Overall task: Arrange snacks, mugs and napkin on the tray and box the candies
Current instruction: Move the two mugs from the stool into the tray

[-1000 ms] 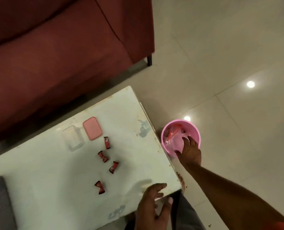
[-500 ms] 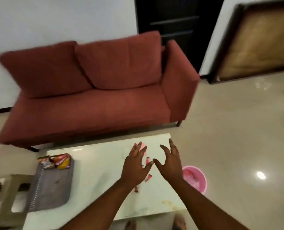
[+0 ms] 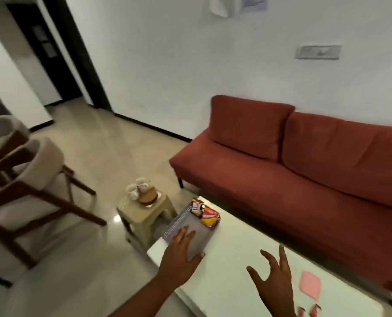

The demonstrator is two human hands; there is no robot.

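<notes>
A grey tray (image 3: 197,229) lies at the left end of the white table (image 3: 231,266), with snack packets (image 3: 205,213) at its far end. My left hand (image 3: 181,255) hovers open over the tray's near edge, fingers spread. My right hand (image 3: 273,280) is open above the table's middle, holding nothing. A pink box lid (image 3: 310,286) lies to its right, and two red candies (image 3: 309,312) show at the bottom edge. Two white mugs (image 3: 137,189) stand beside a brown round object (image 3: 148,197) on a beige stool (image 3: 144,213) left of the table.
A red sofa (image 3: 293,170) runs behind the table. Wooden chairs with pale cushions (image 3: 28,186) stand on the left across open tiled floor. A dark doorway (image 3: 53,53) is at the far left.
The view has swung left from the sofa toward the stool and chairs. My left hand has moved from the candies to the tray, and both hands have spread apart.
</notes>
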